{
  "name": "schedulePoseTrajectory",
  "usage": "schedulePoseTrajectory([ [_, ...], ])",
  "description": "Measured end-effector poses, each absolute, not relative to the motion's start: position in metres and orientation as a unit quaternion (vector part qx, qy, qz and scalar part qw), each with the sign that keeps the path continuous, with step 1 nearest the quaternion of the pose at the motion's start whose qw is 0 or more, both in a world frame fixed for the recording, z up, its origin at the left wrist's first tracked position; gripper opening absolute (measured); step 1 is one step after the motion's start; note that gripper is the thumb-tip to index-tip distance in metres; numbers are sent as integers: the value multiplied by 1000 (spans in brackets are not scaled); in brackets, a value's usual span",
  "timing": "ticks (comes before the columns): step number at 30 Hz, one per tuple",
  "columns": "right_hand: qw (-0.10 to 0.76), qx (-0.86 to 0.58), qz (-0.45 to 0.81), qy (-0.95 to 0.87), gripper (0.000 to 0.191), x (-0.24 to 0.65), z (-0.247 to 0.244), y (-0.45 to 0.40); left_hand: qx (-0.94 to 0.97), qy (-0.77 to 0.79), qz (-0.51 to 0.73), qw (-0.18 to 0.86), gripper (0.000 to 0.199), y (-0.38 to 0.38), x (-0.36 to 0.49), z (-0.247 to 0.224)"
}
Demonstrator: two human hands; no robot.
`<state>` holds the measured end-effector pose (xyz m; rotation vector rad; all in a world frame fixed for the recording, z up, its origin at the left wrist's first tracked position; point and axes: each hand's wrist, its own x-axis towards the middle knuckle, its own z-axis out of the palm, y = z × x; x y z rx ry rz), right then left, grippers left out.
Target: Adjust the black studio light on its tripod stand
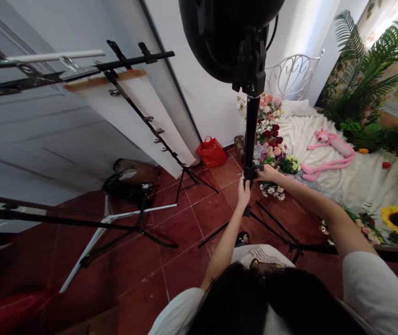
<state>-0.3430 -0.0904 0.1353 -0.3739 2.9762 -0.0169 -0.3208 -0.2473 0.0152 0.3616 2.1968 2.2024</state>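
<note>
Straight ahead of you, a black light stand [252,121] rises from the red tiled floor [181,232], its lamp housing [216,37] cut off at the top edge. Your left hand [243,191] is wrapped around the pole at the clamp collar [248,173]. Your right hand [268,173] is at the collar's knob side, fingers curled; cannot tell if they pinch. Near the wall: red plastic bag [213,154], handles up, contents unclear. Dark hair [227,302] blocks the lower view; bottom left, a red object [10,309] blurs.
</note>
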Motion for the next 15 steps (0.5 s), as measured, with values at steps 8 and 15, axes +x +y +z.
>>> schedulePoseTrajectory([
  [8,47,-6,-62,997,35,-306,107,-100,128,697,706,2,60,-247,-320,17],
  [15,-85,29,-208,974,70,-256,42,-120,105,698,709,11,56,-247,-321,20],
])
